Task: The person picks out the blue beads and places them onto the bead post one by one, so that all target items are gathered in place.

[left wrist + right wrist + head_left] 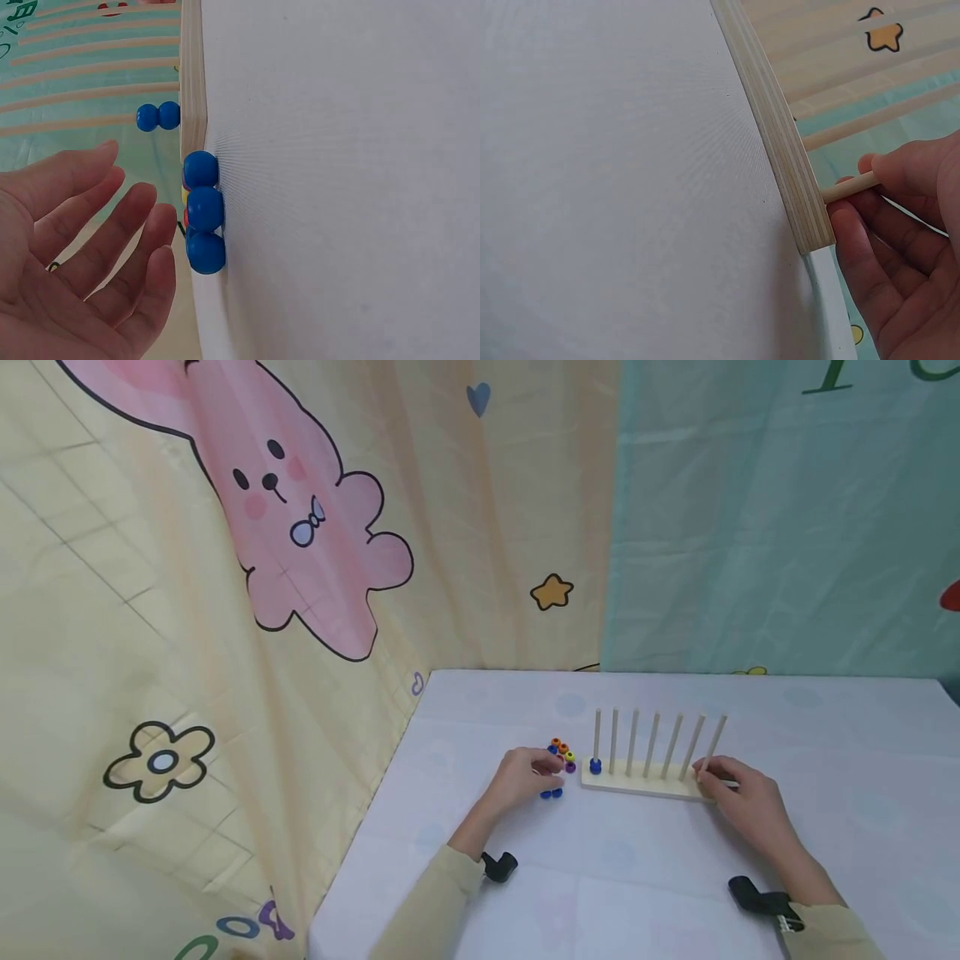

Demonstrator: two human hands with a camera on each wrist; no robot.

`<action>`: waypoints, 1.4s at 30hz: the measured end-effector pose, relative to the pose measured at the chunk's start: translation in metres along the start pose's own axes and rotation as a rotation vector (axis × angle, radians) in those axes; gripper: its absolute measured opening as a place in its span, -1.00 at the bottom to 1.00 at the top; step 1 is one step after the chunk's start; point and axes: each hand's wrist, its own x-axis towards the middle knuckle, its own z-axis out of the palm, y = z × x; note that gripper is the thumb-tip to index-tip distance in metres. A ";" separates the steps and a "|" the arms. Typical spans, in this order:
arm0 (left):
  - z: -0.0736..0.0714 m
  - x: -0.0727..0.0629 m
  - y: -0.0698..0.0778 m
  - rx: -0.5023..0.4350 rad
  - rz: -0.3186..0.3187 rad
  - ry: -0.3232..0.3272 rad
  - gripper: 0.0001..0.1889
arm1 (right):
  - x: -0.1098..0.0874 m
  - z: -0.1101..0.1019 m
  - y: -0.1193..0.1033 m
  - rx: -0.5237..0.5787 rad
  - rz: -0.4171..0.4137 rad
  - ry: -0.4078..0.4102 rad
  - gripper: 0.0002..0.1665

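Note:
A wooden peg board [637,783] with several upright pegs stands on the table, and two blue beads [158,116] sit stacked at the foot of its leftmost peg. My right hand [746,797] pinches the rightmost peg [853,186] low down between thumb and fingers, with fingertips right at the board's end. Left of the board, my left hand [521,775] hovers by the loose beads, palm facing the board, fingers loosely bent and nothing between them. Three loose blue beads [205,209] lie in a row beside its fingertips. Part of the bead group is hidden behind this hand in the head view.
Orange, yellow and purple beads [564,748] lie behind the left hand, near the board's left end. A white cloth covers the table [600,877]. Printed curtains [480,510] hang along its back and left sides. Each wrist wears a black camera mount [759,897].

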 end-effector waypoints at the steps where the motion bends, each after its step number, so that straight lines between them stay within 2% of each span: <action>1: 0.000 0.000 -0.001 0.000 -0.001 -0.006 -0.79 | 0.000 0.000 0.000 0.001 -0.003 0.000 -0.65; 11: -0.006 -0.004 -0.006 0.008 0.018 -0.091 -0.78 | 0.001 -0.001 0.001 -0.010 -0.031 0.001 -0.69; 20: -0.006 0.003 -0.013 0.122 0.055 -0.151 -0.77 | -0.001 -0.001 0.002 -0.008 -0.029 0.009 -0.69; 24: -0.005 0.006 -0.013 0.134 0.067 -0.177 -0.77 | 0.000 -0.001 0.002 -0.008 -0.027 0.015 -0.69; 42: -0.001 0.011 -0.009 0.243 0.102 -0.175 -0.83 | 0.000 0.001 0.002 -0.013 -0.023 0.011 -0.67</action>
